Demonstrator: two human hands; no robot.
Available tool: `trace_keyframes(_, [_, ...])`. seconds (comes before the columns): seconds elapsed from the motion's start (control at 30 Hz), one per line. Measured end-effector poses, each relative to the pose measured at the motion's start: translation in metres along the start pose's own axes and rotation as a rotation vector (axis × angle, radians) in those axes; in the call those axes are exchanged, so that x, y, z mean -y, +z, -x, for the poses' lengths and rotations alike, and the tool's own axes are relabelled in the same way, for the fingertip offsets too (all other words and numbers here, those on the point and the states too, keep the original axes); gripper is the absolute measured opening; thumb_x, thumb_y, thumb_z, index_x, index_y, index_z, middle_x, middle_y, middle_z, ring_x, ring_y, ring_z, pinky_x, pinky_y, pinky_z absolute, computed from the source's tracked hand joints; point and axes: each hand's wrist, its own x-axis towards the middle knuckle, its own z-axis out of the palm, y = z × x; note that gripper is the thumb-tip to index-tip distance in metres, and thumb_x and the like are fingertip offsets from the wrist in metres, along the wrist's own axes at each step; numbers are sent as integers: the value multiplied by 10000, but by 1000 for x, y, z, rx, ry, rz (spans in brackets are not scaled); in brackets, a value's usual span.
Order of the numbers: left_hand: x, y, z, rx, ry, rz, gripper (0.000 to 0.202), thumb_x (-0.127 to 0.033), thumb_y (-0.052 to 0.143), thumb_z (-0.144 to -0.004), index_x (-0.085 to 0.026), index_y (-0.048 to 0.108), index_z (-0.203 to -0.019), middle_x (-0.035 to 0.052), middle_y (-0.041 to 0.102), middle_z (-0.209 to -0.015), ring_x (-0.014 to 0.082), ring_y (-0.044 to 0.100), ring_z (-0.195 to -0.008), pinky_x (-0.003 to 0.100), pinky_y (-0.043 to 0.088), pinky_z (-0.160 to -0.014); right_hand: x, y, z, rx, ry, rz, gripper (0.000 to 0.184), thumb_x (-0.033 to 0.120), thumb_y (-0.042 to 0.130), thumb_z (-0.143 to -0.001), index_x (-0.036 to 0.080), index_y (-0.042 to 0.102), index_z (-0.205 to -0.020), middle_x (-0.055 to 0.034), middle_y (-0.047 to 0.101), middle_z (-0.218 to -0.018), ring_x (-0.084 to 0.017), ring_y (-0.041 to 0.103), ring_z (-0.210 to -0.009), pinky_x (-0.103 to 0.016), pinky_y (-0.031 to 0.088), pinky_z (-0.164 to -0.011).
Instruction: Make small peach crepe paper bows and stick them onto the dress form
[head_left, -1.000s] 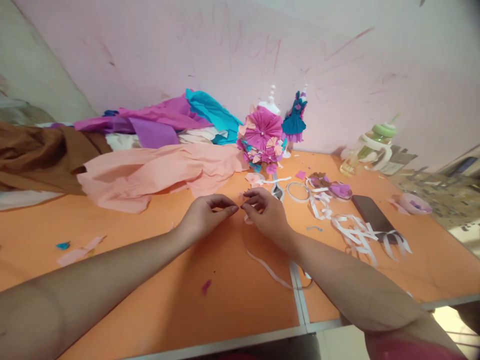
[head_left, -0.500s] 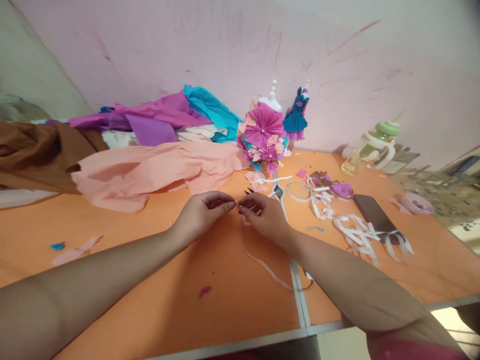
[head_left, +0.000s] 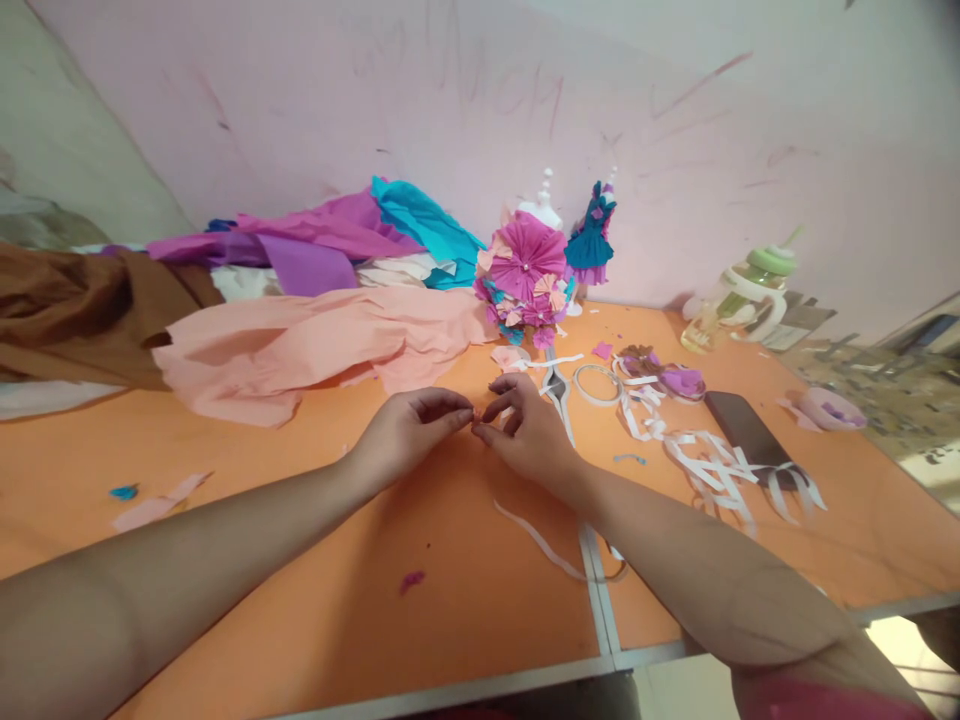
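Observation:
Over the middle of the orange table, my left hand (head_left: 411, 428) pinches a tiny peach-orange piece (head_left: 476, 416), apparently crepe paper, between thumb and fingertips. My right hand (head_left: 529, 425) meets it from the other side, thumb and index finger closed at the same piece; most of the piece is hidden by the fingers. Just behind the hands stands a miniature dress form (head_left: 541, 208) covered with a magenta pleated rosette (head_left: 527, 255) and small paper flowers. A thin white ribbon (head_left: 536, 535) curls on the table below my right wrist.
Peach crepe paper (head_left: 322, 335) and brown, purple and turquoise sheets are heaped at the back left. A second small teal dress (head_left: 591, 235) stands by the wall. Tangled white strips (head_left: 705, 460), a dark phone (head_left: 750, 430), a tape ring (head_left: 598, 383) and a bottle (head_left: 750, 290) are on the right.
My right fingers have lifted and shifted slightly, covering the dark pointed tips that showed beside them. Both hands stay together at the small piece. The view has shifted a little.

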Motion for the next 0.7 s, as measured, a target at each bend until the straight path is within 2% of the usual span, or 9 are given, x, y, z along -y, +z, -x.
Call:
trace_keyframes(0.07, [1,0,0,11,-5,0,317,-471,671,-758,-185,704,-890,53,738,-931,225,662,-895,308,476,-834,0,-1,-1,28,-34,-22,372,364,639,-784,261,541,-1128,21,693,-927,-79,555,-570,-230,434,-596])
trace_keyframes(0.13, [3,0,-1,29,4,2,303,-463,670,-763,-187,701,-884,50,737,-926,222,662,-898,309,474,-846,-1,-1,-2,27,-48,-21,198,330,594,-815,249,624,-992,22,695,-904,-81,565,-600,-228,439,-617])
trace_keyframes(0.2, [5,0,-1,47,13,10,297,-463,675,-759,-186,699,-863,50,736,-913,222,663,-897,312,479,-850,-2,-2,-3,25,-28,-13,119,310,576,-822,237,656,-870,30,691,-836,-85,567,-610,-229,441,-632])
trace_keyframes(0.4, [4,1,0,83,30,101,391,-445,678,-767,-198,677,-1070,53,735,-962,222,673,-918,317,511,-848,-3,-2,-5,58,1,18,106,298,564,-804,218,627,-833,39,667,-771,-87,573,-615,-225,431,-625])
trace_keyframes(0.53, [2,4,0,42,60,-4,313,-454,708,-738,-188,717,-903,59,741,-957,234,674,-910,316,511,-851,-4,-1,-5,65,-3,30,99,293,568,-792,215,615,-831,40,652,-766,-85,570,-612,-224,426,-610])
trace_keyframes(0.7, [1,3,0,-27,15,54,316,-451,727,-719,-173,702,-868,65,738,-890,217,668,-848,306,509,-786,-2,3,-4,62,83,-97,127,336,553,-819,217,584,-849,31,634,-764,-92,566,-599,-237,459,-607])
